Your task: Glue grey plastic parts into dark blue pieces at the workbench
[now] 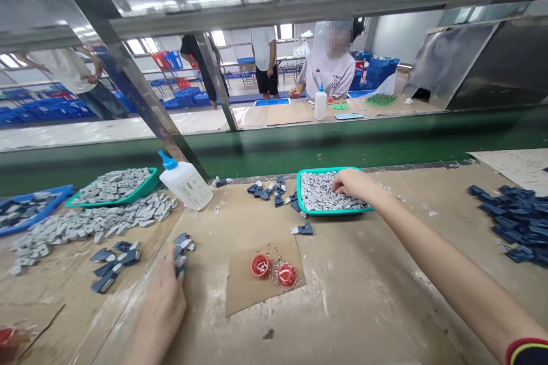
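Note:
My right hand (357,185) reaches over a turquoise basket (335,213) heaped with small light-grey plastic pieces (319,191). Its fingers are bent together at the pile, and whatever they pinch is hidden. Low on the left, my left hand (165,299) is slightly blurred, its fingers closed around a dark-blue plastic part (179,265). Just beyond its fingertips lies another dark-blue part with a grey tip (184,242). Between my hands, two small red cups (261,266) with shiny contents stand on a cardboard square (240,291).
A white squeeze bottle (188,185) with a blue nozzle stands behind my left hand. Grey pieces (98,219) and a second basket (148,182) lie left; dark-blue parts (518,222) are piled right. Beyond a green belt (265,154) sits a co-worker (329,71). Metal posts rise nearby.

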{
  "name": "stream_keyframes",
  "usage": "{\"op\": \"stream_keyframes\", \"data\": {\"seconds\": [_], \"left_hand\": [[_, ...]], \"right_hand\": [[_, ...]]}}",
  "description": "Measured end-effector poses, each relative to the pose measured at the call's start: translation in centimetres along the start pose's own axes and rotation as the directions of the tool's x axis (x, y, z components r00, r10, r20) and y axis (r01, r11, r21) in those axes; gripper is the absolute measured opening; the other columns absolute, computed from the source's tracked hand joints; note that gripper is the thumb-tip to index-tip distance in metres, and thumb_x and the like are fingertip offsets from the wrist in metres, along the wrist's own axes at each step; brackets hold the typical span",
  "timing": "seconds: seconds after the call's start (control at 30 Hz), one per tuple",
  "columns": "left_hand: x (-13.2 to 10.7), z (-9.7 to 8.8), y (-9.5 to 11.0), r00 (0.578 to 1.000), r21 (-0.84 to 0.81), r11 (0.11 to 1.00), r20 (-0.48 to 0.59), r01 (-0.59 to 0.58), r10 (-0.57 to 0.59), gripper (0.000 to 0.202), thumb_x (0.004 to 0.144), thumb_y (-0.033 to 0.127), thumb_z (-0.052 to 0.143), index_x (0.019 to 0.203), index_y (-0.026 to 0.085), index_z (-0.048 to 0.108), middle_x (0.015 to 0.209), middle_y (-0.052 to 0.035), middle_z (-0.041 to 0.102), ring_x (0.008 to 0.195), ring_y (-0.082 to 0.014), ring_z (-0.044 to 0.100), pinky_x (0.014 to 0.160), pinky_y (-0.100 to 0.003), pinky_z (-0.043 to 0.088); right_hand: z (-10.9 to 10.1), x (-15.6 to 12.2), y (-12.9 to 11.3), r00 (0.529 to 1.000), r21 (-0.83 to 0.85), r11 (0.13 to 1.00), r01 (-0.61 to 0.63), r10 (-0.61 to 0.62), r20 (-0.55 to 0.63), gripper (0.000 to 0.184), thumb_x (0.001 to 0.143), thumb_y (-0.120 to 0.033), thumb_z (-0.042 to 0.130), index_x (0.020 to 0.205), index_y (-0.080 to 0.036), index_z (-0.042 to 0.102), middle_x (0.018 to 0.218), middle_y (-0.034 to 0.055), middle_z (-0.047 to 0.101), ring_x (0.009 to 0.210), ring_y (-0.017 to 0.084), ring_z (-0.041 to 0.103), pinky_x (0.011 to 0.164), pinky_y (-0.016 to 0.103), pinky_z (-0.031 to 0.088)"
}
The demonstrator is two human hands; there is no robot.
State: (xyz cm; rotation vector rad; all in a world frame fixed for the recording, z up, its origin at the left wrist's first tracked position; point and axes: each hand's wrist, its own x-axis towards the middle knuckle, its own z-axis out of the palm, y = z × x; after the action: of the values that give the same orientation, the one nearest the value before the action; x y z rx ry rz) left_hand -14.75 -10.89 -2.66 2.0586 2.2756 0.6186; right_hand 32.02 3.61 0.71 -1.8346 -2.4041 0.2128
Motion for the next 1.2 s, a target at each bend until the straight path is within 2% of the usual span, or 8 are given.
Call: {"op": "stream_keyframes", "data": {"seconds": [0.1, 0.27, 0.47, 0.63, 0.73, 0.87, 1.0, 1.2], "left_hand": [[1.5, 0.6, -2.5, 0.986, 0.149, 0.976, 0.080, -0.158, 0.148, 0.058, 0.085, 0.016, 0.029, 0.142, 0.006, 0.030, 0.121, -0.0209, 0.059, 0.116, -0.0331, 0.052, 0.092, -0.042, 0.042], [3.8, -0.5, -2.9, 0.981, 0.228, 0.959, -0.055, -0.170, 0.187, 0.047, 0.078, 0.014, 0.036, 0.120, 0.017, 0.058, 0.101, -0.0144, 0.068, 0.099, -0.0328, 0.061, 0.083, -0.042, 0.046], [5.7, -0.4, 8.0, 0.954, -0.114, 0.949, 0.011, -0.295, 0.298, 0.027, 0.086, 0.034, 0.043, 0.099, 0.026, 0.064, 0.102, -0.0076, 0.068, 0.092, -0.0242, 0.064, 0.079, -0.032, 0.048], [6.2, 1.5, 17.9, 0.804, -0.232, 0.891, 0.386, -0.391, 0.453, 0.025, 0.074, 0.041, 0.059, 0.092, 0.024, 0.065, 0.100, -0.0079, 0.066, 0.091, -0.0265, 0.061, 0.073, -0.032, 0.046], [6.4, 2.9, 20.1, 0.712, -0.259, 0.867, 0.496, -0.426, 0.497, 0.031, 0.063, 0.038, 0.069, 0.091, 0.025, 0.065, 0.098, -0.0064, 0.066, 0.090, -0.0274, 0.060, 0.070, -0.031, 0.045], [6.6, 4.2, 20.2, 0.657, -0.258, 0.823, 0.503, -0.506, 0.561, 0.019, 0.072, 0.029, 0.059, 0.089, 0.021, 0.064, 0.098, -0.0094, 0.065, 0.090, -0.0268, 0.059, 0.073, -0.033, 0.045], [6.5, 3.4, 19.3, 0.681, -0.323, 0.808, 0.435, -0.492, 0.589, 0.020, 0.083, 0.021, 0.044, 0.097, 0.018, 0.057, 0.102, -0.0125, 0.063, 0.089, -0.0235, 0.059, 0.076, -0.032, 0.044], [4.5, -0.7, 16.9, 0.846, -0.687, 0.712, 0.286, -0.146, 0.450, 0.026, 0.089, 0.037, 0.045, 0.105, 0.020, 0.055, 0.096, -0.0076, 0.064, 0.090, -0.0202, 0.059, 0.078, -0.032, 0.046]], "right_hand": [[-0.1, -0.1, -0.2, 0.998, -0.058, 0.997, 0.056, -0.056, -0.008, 0.021, 0.073, -0.010, 0.065, 0.080, -0.026, 0.077, 0.088, 0.0060, 0.071, 0.086, 0.020, 0.061, 0.063, 0.023, 0.040], [0.0, 0.3, -1.4, 0.990, -0.182, 0.978, 0.098, -0.115, -0.086, 0.021, 0.068, -0.004, 0.065, 0.069, -0.022, 0.077, 0.087, 0.0110, 0.068, 0.091, 0.025, 0.059, 0.059, 0.024, 0.042], [2.2, 1.7, -2.4, 0.965, -0.288, 0.953, 0.098, -0.162, -0.208, 0.022, 0.068, 0.001, 0.060, 0.061, -0.017, 0.071, 0.089, 0.0129, 0.066, 0.090, 0.026, 0.060, 0.055, 0.025, 0.044], [3.1, 0.8, -1.5, 0.943, -0.262, 0.963, 0.065, -0.145, -0.299, 0.026, 0.074, 0.002, 0.050, 0.076, -0.018, 0.065, 0.090, 0.0116, 0.064, 0.086, 0.024, 0.060, 0.054, 0.025, 0.044], [2.5, -0.8, -0.8, 0.923, -0.055, 0.994, 0.099, -0.112, -0.368, 0.022, 0.085, -0.007, 0.042, 0.081, -0.021, 0.058, 0.083, 0.0060, 0.065, 0.077, 0.020, 0.061, 0.056, 0.026, 0.043], [0.7, -4.6, -1.4, 0.901, 0.249, 0.954, 0.170, -0.048, -0.430, 0.024, 0.093, -0.022, 0.036, 0.083, -0.023, 0.058, 0.082, 0.0049, 0.066, 0.078, 0.021, 0.061, 0.066, 0.031, 0.046], [-0.8, -8.8, -3.2, 0.916, 0.547, 0.821, 0.162, 0.082, -0.393, 0.026, 0.092, -0.036, 0.041, 0.089, -0.025, 0.064, 0.087, 0.0059, 0.068, 0.080, 0.024, 0.063, 0.068, 0.035, 0.049], [-0.1, -13.8, -6.2, 0.950, 0.862, 0.504, -0.051, 0.292, -0.114, 0.033, 0.077, -0.051, 0.062, 0.090, -0.021, 0.070, 0.084, 0.0070, 0.070, 0.077, 0.024, 0.064, 0.066, 0.031, 0.051]]}}
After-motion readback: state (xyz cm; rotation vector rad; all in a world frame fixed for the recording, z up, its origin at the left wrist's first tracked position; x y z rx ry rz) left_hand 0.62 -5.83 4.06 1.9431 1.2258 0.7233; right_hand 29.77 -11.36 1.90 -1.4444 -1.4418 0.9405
